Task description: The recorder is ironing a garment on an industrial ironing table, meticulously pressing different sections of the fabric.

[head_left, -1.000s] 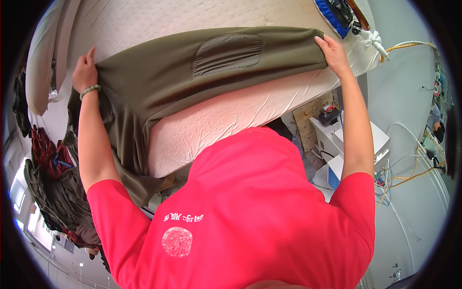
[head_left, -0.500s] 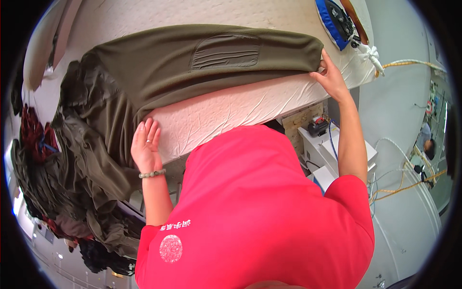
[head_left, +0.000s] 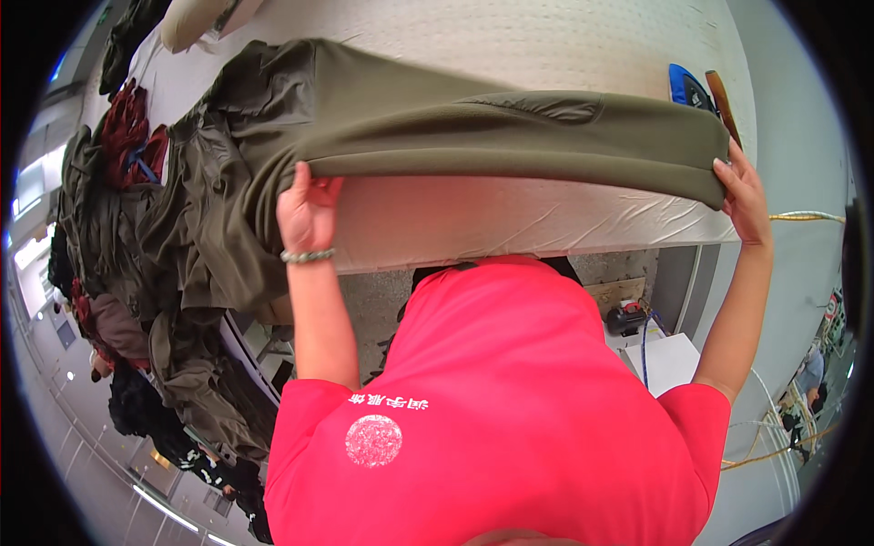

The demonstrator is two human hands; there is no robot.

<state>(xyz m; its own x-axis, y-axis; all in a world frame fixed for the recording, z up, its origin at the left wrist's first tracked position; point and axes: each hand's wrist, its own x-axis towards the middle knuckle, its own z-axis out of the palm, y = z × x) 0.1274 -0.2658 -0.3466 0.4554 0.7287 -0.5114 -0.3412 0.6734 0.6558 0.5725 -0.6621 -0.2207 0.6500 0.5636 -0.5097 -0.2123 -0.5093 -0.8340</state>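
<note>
An olive-green fleece garment [head_left: 391,114] lies across a padded, cloth-covered table [head_left: 546,55], one long tubular part stretched to the right. A smooth patch [head_left: 555,106] on that part is bunched into folds. My left hand [head_left: 308,214], wearing a beaded bracelet, pinches the near edge close to where the tube joins the body; its fingers go partly under the cloth. At the far right end, my right hand [head_left: 748,198] grips the hem with thumb on top. The near edge is lifted and pulled taut between both hands.
Beyond the hem is a blue and black iron [head_left: 689,88], partly hidden by the cloth. More dark green garments hang off the left side near a dark red cloth [head_left: 125,136]. A white box [head_left: 663,364] and a small motor [head_left: 626,318] stand below the table.
Both hands have closed on the near edge and hem. The tubular part has shifted right, its near edge now raised and stretched, and its patch has turned away and folded.
</note>
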